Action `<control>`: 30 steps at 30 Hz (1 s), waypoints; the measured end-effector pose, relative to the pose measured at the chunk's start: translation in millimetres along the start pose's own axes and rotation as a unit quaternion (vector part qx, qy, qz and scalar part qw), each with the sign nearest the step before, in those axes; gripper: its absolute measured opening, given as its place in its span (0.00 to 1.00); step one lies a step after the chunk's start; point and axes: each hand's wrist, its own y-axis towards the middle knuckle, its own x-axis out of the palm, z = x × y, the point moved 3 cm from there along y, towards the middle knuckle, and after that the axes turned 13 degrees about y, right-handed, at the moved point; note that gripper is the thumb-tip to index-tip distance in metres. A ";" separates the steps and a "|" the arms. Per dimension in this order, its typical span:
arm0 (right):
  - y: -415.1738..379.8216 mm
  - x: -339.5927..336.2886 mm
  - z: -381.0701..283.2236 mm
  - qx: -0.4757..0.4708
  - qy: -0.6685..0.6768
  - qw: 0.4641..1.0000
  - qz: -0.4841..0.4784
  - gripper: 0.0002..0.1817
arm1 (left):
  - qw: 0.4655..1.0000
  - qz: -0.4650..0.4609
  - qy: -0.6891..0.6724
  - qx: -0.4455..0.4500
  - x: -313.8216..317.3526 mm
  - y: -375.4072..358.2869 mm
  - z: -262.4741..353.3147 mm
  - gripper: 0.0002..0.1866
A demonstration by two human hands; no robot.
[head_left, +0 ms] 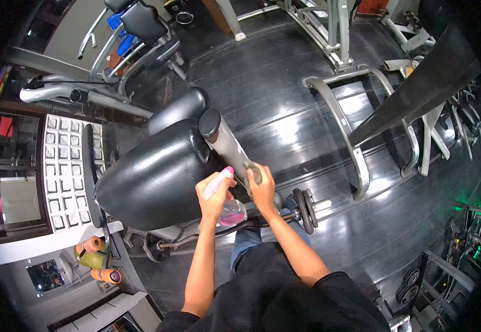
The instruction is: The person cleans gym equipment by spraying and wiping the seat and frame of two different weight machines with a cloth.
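My left hand point(212, 199) is wrapped round the neck of a spray bottle point(233, 212) with a pink top and pink liquid low in its clear body. To its right, my right hand point(261, 189) holds a greenish-grey cloth point(255, 172) against the grey metal post point(230, 145) of a machine. A round black cap tops the post. Close beside it on the left is a large black padded bench point(152, 171). Below my hands lies a curved barbell point(190, 239) with dark plates at its ends.
A smaller black pad point(179, 110) lies beyond the bench. Silver frame bars point(334, 110) and a slanted black board point(423, 83) stand at the right. Another machine with a black seat point(143, 22) is at the upper left. Weight plates point(407, 293) hang at the lower right.
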 end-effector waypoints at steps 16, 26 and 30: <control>67.2 9.4 12.9 0.053 0.053 0.995 -0.069 0.21 | 0.983 -0.091 0.147 0.062 20.0 0.8 -36.7 0.13; 104.3 14.4 102.7 0.247 -0.119 0.924 -0.266 0.32 | 0.977 -0.100 0.169 0.081 18.3 1.4 -39.5 0.11; 97.5 20.3 34.1 0.178 -0.024 0.969 -0.169 0.28 | 0.976 -0.103 0.171 0.087 16.9 1.1 -35.0 0.10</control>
